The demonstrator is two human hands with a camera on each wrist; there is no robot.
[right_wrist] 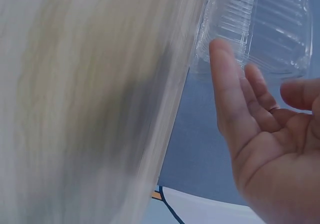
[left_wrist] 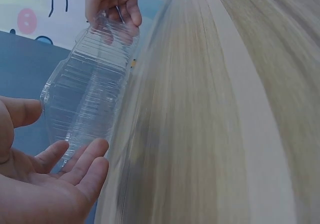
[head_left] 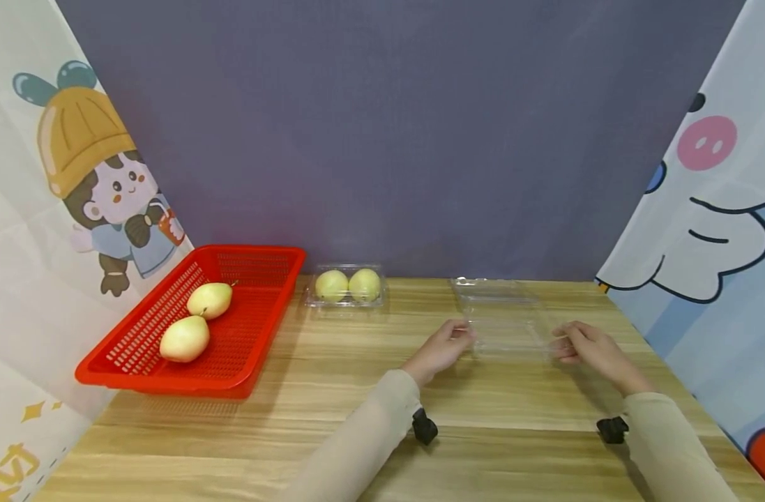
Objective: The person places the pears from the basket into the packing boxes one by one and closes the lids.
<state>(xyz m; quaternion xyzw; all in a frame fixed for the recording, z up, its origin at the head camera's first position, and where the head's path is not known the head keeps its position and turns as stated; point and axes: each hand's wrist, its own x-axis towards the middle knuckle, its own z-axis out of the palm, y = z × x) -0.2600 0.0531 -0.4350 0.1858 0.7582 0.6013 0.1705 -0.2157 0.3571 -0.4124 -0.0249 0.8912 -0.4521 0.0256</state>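
A clear plastic clamshell box [head_left: 504, 321] with its lid folded back lies between both hands on the right half of the table. My left hand [head_left: 443, 348] holds its left end; in the left wrist view the thumb is at the rim and the fingers [left_wrist: 90, 166] spread along the lower side. At the opposite end my right hand [head_left: 586, 348] grips the box, its fingertips seen partly through the plastic in the left wrist view. The right wrist view shows that hand's thumb and fingers [right_wrist: 227, 79] at the box's end. No fruit is visible inside.
A red plastic basket [head_left: 263, 335] at left holds two pale yellow pears [head_left: 185, 339]. Farther back, a clear box [head_left: 349, 302] contains two more pears [head_left: 364, 284]. A grey cloth backdrop [head_left: 407, 139] rises behind the wooden table [head_left: 332, 418], with printed curtains on both sides.
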